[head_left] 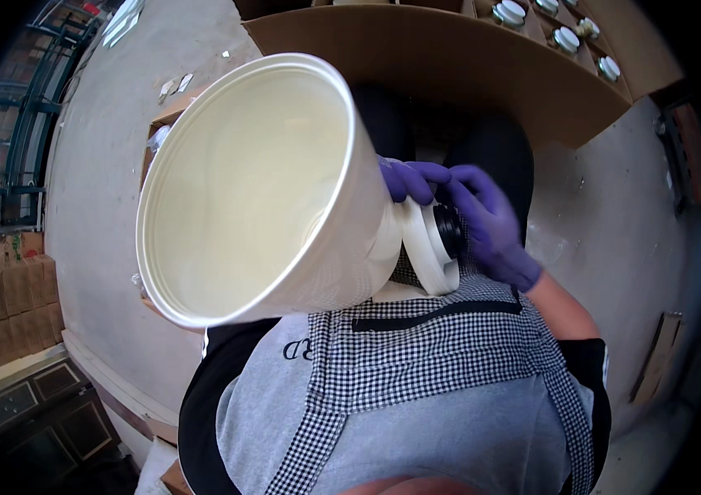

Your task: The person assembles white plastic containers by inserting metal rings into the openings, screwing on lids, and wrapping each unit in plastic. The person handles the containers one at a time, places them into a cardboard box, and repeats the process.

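A large white plastic vessel (243, 181), shaped like a wide funnel, lies tilted in front of my apron. Its broad mouth faces left and toward me, and a pale inside shows. At its narrow right end sit a thick white ring (426, 256) and a black cap-like piece (450, 232). My left hand (410, 179), in a purple glove, grips the vessel near that narrow end; its palm is hidden behind the wall. My purple-gloved right hand (495, 227) curls round the black piece from the right, slightly blurred. Both hands' fingertips come close together above it.
Ahead stands an open cardboard box (449, 62) with dividers and several white-lidded jars (566, 40). Another box (171, 115) is partly covered by the vessel. Stacked cartons (12, 285) and a metal rack (16, 140) line the left. Flat cardboard (657, 356) lies at right.
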A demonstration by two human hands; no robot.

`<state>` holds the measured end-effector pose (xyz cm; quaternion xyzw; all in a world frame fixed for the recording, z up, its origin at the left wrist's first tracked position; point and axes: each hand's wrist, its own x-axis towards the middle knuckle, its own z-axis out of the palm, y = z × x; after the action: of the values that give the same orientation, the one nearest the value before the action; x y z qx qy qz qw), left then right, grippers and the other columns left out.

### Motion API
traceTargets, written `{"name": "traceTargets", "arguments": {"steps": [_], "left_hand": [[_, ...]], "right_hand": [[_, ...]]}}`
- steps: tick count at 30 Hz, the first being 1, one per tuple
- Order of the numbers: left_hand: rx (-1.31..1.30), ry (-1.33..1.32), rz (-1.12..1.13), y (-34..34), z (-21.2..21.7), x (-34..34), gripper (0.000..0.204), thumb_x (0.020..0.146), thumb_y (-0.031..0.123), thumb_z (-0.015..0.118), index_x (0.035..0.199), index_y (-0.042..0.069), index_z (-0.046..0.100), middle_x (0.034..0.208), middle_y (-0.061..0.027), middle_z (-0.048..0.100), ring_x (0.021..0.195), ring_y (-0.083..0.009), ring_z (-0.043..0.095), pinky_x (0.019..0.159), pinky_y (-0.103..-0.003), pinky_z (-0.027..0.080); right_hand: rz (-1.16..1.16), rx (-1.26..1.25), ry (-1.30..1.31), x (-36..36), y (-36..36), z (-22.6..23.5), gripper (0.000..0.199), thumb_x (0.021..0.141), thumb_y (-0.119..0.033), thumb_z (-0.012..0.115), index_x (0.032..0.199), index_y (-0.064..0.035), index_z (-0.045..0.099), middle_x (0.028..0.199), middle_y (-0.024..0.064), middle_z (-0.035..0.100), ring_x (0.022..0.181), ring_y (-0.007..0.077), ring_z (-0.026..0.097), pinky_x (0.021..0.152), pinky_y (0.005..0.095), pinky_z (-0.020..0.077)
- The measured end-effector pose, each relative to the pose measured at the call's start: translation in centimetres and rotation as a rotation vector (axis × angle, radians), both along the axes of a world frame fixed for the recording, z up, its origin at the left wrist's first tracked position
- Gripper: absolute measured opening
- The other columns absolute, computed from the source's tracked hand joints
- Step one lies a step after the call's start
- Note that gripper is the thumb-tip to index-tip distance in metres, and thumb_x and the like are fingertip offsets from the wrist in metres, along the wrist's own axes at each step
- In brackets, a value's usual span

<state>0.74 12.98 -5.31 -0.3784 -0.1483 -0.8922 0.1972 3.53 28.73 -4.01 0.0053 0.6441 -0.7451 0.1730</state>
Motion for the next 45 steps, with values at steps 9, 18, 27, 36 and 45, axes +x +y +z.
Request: {"name": "traceTargets", "arguments": {"steps": [9, 18, 27, 36, 45], "left_hand": [[-0.263, -0.179, -0.137, -0.8, 0.9, 2.2, 0.065, 0.096, 0.051, 0.054, 0.130, -0.004, 0.047, 0.095, -0.0152, 0.055, 0.090, -0.0414, 0.060, 0.098, -0.068, 0.045], [-0.295, -0.193, -0.170, 0.0, 1.1, 2.4, 0.056, 0.097, 0.046, 0.053, 0.125, -0.003, 0.050, 0.094, -0.0145, 0.055, 0.092, -0.0416, 0.061, 0.099, -0.068, 0.044], [-0.309, -0.201, -0.190, 0.5, 1.0, 2.7, 0.048, 0.099, 0.041, 0.053, 0.119, -0.002, 0.052, 0.092, -0.0138, 0.056, 0.094, -0.0418, 0.062, 0.100, -0.068, 0.044], [-0.281, -0.157, -0.252, 1.2, 0.7, 2.2, 0.041, 0.100, 0.037, 0.053, 0.114, -0.001, 0.055, 0.091, -0.0132, 0.056, 0.096, -0.0421, 0.062, 0.101, -0.068, 0.043], [-0.524, -0.319, -0.164, -0.1, 3.1, 1.5, 0.038, 0.101, 0.036, 0.052, 0.113, 0.000, 0.057, 0.092, -0.0122, 0.056, 0.095, -0.0401, 0.061, 0.102, -0.069, 0.042]], "right_hand": [[0.339, 0.453, 0.265, 0.6, 3.6, 4.8, 0.057, 0.089, -0.039, 0.066, 0.129, 0.0006, 0.059, 0.109, 0.0189, 0.067, 0.100, 0.0308, 0.067, 0.091, 0.0390, 0.0521], [0.415, 0.643, 0.343, 1.6, 5.3, 1.4, 0.057, 0.090, -0.038, 0.065, 0.134, -0.0030, 0.056, 0.116, 0.0198, 0.063, 0.110, 0.0333, 0.062, 0.098, 0.0405, 0.0479], [0.345, 0.549, 0.629, 1.7, 5.2, 2.4, 0.052, 0.093, -0.033, 0.062, 0.134, -0.0021, 0.051, 0.108, 0.0172, 0.064, 0.098, 0.0322, 0.064, 0.088, 0.0391, 0.0510], [0.311, 0.437, 0.456, 1.4, 5.8, 2.8, 0.064, 0.086, -0.038, 0.070, 0.136, -0.0001, 0.055, 0.108, 0.0159, 0.067, 0.098, 0.0268, 0.066, 0.092, 0.0395, 0.0515], [0.211, 0.324, 0.596, 1.4, 5.2, 3.8, 0.063, 0.089, -0.042, 0.067, 0.133, 0.0021, 0.055, 0.114, 0.0200, 0.064, 0.107, 0.0323, 0.063, 0.094, 0.0397, 0.0513]]}}
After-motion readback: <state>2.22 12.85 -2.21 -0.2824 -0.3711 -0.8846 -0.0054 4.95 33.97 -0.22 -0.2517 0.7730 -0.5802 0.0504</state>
